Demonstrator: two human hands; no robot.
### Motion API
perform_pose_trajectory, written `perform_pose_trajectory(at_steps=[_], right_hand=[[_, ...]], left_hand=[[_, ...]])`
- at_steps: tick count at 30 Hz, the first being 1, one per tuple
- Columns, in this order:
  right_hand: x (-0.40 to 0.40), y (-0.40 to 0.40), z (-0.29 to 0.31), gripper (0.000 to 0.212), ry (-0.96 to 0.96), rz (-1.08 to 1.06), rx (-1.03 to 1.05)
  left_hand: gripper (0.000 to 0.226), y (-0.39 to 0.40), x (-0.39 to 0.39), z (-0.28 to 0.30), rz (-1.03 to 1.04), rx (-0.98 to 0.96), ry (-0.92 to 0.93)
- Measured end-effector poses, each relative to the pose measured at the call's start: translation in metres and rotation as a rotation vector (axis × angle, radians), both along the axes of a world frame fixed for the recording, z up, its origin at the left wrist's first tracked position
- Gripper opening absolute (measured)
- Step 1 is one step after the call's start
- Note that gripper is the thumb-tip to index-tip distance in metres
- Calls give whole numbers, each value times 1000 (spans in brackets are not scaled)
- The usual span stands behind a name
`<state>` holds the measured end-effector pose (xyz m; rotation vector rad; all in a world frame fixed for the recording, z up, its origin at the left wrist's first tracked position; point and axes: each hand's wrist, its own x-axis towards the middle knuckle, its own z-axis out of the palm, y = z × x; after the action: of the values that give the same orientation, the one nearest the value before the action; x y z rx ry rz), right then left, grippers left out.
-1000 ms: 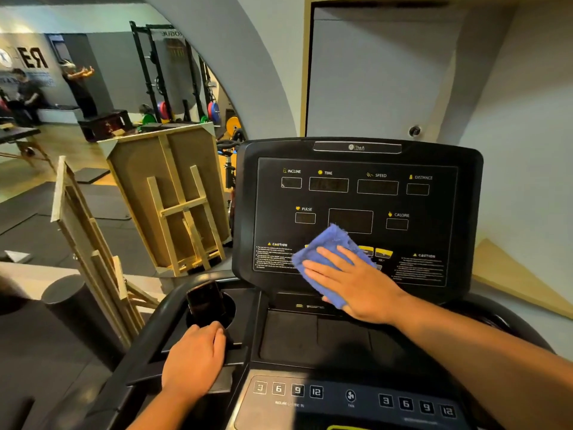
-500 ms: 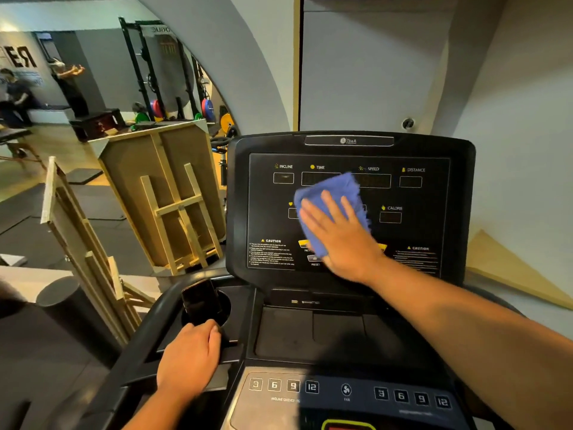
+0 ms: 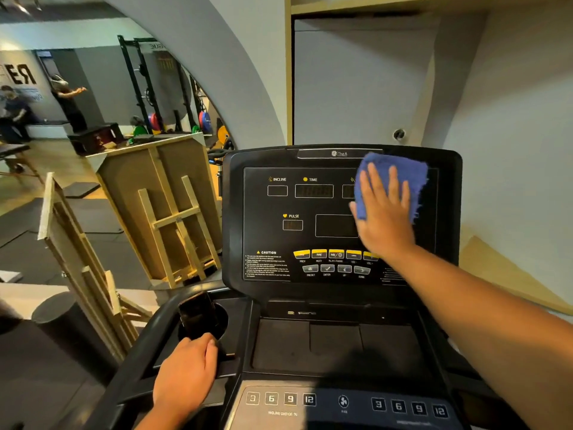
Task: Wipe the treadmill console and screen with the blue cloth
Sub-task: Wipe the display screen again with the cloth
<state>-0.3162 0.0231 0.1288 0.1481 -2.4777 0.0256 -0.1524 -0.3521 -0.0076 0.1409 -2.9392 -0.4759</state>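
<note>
Blue cloth (image 3: 400, 178) lies flat against the upper right of the treadmill screen (image 3: 313, 231), pinned there by the right hand (image 3: 383, 215), whose grip is spread with straight fingers over the fabric, covering the panel's upper right readouts. Lower down, the left hand (image 3: 186, 373) curls its grip round the console's handlebar (image 3: 139, 361), just below a dark phone (image 3: 197, 315) standing in the cup holder (image 3: 221, 318). Wooden easels (image 3: 173, 218) stand on the floor to the left.

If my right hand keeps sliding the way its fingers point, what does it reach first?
The right hand points up the screen, pressing the blue cloth. It would probably meet the console's top rim first, then likely open air; depth beyond is unclear.
</note>
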Motion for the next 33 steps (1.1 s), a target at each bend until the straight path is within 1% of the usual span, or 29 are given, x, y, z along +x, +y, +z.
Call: perform_pose_trajectory(at_steps=[2, 4, 6, 8, 10, 12, 13, 15, 17, 18, 19, 22, 24, 27, 29, 30, 32, 33], right_hand=[[0, -25, -11, 69, -15, 112, 98], [13, -30, -32, 72, -41, 256, 267], [30, -15, -55, 80, -76, 350, 397], [44, 13, -72, 84, -97, 388, 446], [54, 44, -76, 83, -97, 357, 397], [51, 69, -63, 80, -56, 230, 241], [45, 74, -50, 74, -32, 138, 136], [27, 64, -21, 66, 20, -36, -37], [9, 33, -2, 66, 46, -104, -123], [3, 15, 0, 66, 41, -65, -105], [0, -2, -2, 66, 29, 8, -32], [13, -19, -31, 73, -20, 221, 279], [29, 2, -51, 82, -74, 277, 392], [53, 52, -79, 83, -111, 287, 445], [60, 85, -78, 83, -75, 232, 397], [58, 95, -70, 78, -46, 186, 322], [46, 98, -45, 65, 13, 56, 91], [37, 91, -30, 65, 21, -10, -25]], left_hand=[[28, 1, 1, 0, 10, 9, -1], [27, 2, 2, 1, 17, 18, 1], [27, 2, 2, 1, 12, 15, -8], [27, 1, 1, 0, 8, 17, -20], [27, -2, -1, -3, 4, 19, -30], [27, -5, -4, -6, 3, 21, -34], [27, -6, -5, -8, 5, 15, -35], [27, -7, -5, -10, 10, 8, -34], [27, -6, -6, -10, 14, 4, -30], [26, -5, -6, -10, 15, -2, -28], [26, -4, -5, -10, 15, -6, -26], [28, -2, -4, -7, 7, -13, -25], [29, -2, -3, -7, -2, -9, -27], [30, -4, -3, -13, 0, -12, -17], [31, -8, -5, -18, 10, -5, -4], [31, -10, -5, -20, 11, -3, 1], [31, -12, -5, -22, -7, -18, 0], [32, -11, -5, -21, -17, -21, 1]])
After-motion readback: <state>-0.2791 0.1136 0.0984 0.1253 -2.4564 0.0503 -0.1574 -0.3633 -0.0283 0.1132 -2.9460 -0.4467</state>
